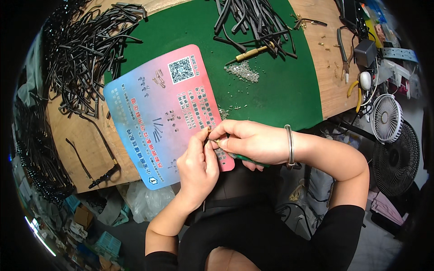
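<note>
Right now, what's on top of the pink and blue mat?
Small metal pieces and thin dark rods lie scattered on the mat. Whatever the left hand and right hand cover cannot be seen.

A tiny, slender workpiece sits pinched between the fingertips of both hands, the left hand and the right hand meeting around it. What shows of it is a brassy gold glint with a darker part beside it; the rest is hidden by thumbs and fingers, so its full shape, tilt and far end cannot be told. It is over the pink near right corner of the printed mat, close to the front edge of the desk, and looks to be held clear of the surface
</note>
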Tool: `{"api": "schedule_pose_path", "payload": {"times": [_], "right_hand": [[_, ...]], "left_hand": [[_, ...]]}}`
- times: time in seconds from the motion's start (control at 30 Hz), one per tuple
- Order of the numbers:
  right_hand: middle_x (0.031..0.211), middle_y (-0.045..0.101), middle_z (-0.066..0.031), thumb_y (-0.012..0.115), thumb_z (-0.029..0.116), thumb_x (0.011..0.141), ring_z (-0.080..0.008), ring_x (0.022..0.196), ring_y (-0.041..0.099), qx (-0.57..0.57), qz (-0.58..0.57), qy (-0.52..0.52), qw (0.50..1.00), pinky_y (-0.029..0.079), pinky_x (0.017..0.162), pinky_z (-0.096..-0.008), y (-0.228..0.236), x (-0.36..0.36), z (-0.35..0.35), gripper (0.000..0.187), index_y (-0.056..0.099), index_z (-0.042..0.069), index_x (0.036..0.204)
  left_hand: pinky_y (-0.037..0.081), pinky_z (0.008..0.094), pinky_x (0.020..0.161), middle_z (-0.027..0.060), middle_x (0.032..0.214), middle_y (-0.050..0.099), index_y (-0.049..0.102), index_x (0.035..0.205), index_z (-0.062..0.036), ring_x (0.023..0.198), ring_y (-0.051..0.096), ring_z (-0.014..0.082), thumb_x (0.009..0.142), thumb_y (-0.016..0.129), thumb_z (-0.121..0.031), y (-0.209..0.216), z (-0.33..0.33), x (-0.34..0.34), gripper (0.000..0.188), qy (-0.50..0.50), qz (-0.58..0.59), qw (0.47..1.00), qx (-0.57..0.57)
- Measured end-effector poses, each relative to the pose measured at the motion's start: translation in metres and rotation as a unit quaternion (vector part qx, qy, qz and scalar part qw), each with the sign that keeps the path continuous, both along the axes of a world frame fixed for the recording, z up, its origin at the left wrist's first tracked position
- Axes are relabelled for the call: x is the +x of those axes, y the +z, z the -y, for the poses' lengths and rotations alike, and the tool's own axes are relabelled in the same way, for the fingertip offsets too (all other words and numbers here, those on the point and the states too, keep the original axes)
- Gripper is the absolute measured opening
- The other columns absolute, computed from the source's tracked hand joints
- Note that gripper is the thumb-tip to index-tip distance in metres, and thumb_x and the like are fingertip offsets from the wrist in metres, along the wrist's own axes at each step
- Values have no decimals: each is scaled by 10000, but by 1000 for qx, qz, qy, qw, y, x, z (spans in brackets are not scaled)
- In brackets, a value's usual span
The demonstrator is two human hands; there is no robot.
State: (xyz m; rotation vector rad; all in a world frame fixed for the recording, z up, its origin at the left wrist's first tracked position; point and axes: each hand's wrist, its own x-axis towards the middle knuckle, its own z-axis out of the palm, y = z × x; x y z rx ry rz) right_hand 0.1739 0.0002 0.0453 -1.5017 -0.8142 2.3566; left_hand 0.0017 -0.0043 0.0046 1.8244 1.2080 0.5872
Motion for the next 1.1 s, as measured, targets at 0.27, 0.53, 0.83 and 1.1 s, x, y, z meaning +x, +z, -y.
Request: {"api": "schedule_pose_path", "payload": {"times": [0.27,0.53,0.83,1.1], "right_hand": [[1075,591,-128,436,229,945,-174,728,597,174,80,44,981,494,645,-285,-4,5,14,360,435,-2,1221],[941,564,-143,554,247,866,-304,842,598,383,358,56,850,491,714,-364,-18,34,46,365,477,59,1169],[910,591,-148,561,266,852,-304,787,610,445,308,3,841,496,686,-388,-30,45,52,305,514,52,1064],[922,622,-131,584,192,837,-208,807,613,374,218,-106,895,487,720,-311,-23,73,54,242,569,9,994]], "left_hand": [[511,328,704,169,885,646,541,1082,5,800,660,272,852,500,6,2,-4,0,233,-36,0,999,3],[480,231,566,91,756,634,484,1015,6,625,609,114,915,442,-4,12,-8,14,109,-83,91,984,-132],[487,409,624,142,910,551,520,970,-33,748,584,356,807,603,-118,24,-108,155,202,-170,-56,937,299],[487,329,569,101,769,597,588,852,-51,664,603,236,790,643,-100,24,-131,154,97,-122,174,939,269]]}}
